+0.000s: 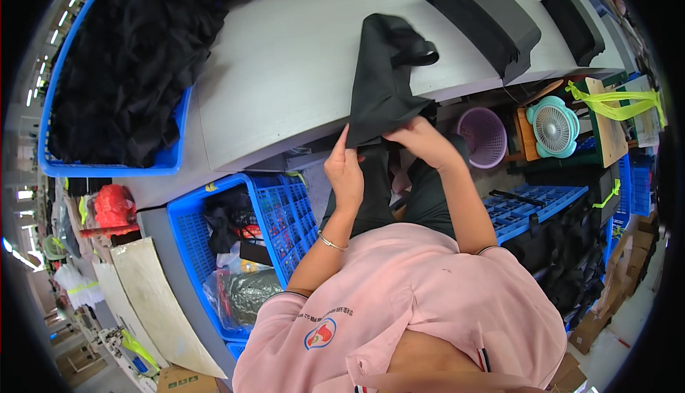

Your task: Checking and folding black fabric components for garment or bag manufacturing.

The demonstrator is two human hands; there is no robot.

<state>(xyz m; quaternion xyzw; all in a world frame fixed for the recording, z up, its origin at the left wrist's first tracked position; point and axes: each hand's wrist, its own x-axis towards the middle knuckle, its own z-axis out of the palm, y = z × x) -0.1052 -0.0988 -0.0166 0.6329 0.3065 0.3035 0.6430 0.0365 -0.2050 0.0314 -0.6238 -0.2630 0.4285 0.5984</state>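
A black fabric bag (385, 86) with a loop like a handle at its right side hangs over the front edge of the grey table (285, 72). Its upper part rests on the tabletop. My left hand (345, 172) pinches the lower left corner between thumb and fingers. At the lower right edge, my right hand (422, 140) is closed on the same cloth, its fingertips partly hidden by the fabric. Both hands are just off the table's front edge, above my lap.
A blue crate (187, 118) heaped with black fabric stands at the table's left. Stacks of folded black fabric (485, 22) lie at the right. Below are another blue crate (282, 215) with bagged items, a purple basket (482, 136) and a turquoise fan (554, 128).
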